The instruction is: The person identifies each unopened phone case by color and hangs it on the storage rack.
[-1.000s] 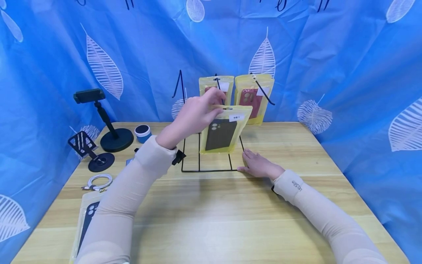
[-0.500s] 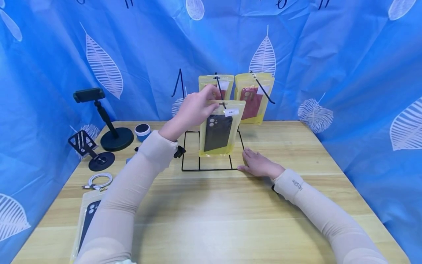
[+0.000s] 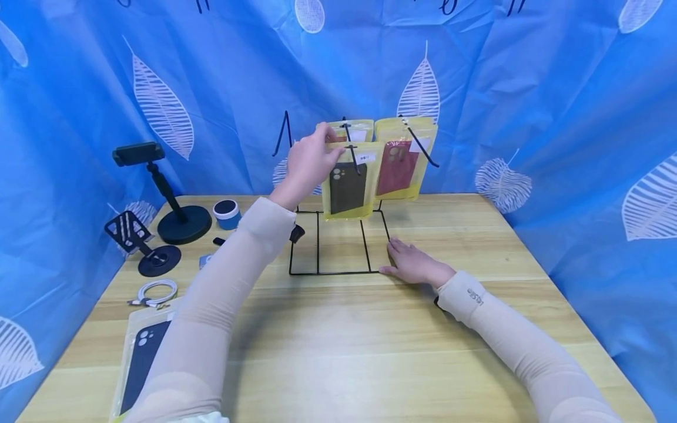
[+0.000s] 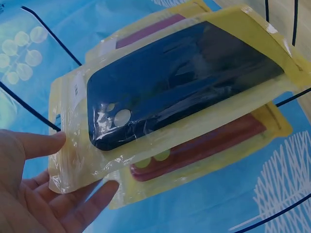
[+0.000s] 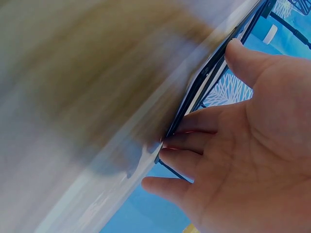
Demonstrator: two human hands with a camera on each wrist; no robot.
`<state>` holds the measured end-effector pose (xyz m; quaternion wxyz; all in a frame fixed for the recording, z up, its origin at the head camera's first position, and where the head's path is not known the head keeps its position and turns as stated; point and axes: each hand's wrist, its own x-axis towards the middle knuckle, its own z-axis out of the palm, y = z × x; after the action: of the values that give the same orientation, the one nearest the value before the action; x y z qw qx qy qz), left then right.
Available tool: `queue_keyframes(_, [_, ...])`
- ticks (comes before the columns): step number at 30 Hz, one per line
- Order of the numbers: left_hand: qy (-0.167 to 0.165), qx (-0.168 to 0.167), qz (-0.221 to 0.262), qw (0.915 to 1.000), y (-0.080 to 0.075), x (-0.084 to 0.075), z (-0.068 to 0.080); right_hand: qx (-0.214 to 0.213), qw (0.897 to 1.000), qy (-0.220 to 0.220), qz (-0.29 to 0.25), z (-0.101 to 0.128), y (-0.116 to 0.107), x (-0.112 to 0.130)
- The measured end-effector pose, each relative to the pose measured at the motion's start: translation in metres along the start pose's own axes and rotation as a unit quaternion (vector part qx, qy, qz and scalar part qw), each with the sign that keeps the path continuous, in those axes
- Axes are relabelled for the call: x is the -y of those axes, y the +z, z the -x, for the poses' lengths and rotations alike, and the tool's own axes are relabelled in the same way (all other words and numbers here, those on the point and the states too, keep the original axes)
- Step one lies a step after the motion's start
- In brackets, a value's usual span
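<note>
My left hand (image 3: 308, 164) pinches the top edge of a yellow-edged clear bag holding a dark phone case (image 3: 347, 189). The bag's top overlaps the middle hook (image 3: 353, 157) of a black wire rack (image 3: 330, 274). In the left wrist view the thumb lies on the bag's front near its hole, with fingers behind. Behind it hangs another bagged case, mostly hidden. A bagged red phone case (image 3: 398, 167) hangs on the right hook. My right hand (image 3: 415, 263) rests at the front right corner of the rack's base, its fairly straight fingers touching the wire in the right wrist view.
Another bagged dark phone case (image 3: 141, 358) lies front left, partly under my left sleeve. Beyond it are a coiled white cable (image 3: 157, 291), two black phone stands (image 3: 185, 223) and a blue-white round container (image 3: 227, 214). A bare hook (image 3: 281, 134) stands on the rack's left.
My left hand has moved the bagged dark case up and back along the middle hook, toward the rack's rear. My right hand has stayed at the base corner.
</note>
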<state>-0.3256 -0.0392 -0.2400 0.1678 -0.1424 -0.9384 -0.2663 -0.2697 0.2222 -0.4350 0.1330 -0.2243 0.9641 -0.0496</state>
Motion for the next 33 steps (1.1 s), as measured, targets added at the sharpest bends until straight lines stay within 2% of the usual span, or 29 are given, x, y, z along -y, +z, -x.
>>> queue_keyframes(8, [-0.027, -0.030, -0.002, 0.9992, 0.009, 0.009, -0.015, -0.002, 1.000, -0.004, 0.006, -0.003, 0.001, 0.000])
queue_keyframes(16, [-0.044, -0.061, -0.062, 0.9953, 0.012, 0.011, -0.027, 0.006, 1.000, 0.000, 0.007, 0.000, 0.001, 0.000])
queue_keyframes(33, [-0.061, -0.059, -0.092, 0.9922, 0.018, 0.010, -0.043, 0.007, 1.000, -0.001, 0.013, 0.000, -0.001, 0.000])
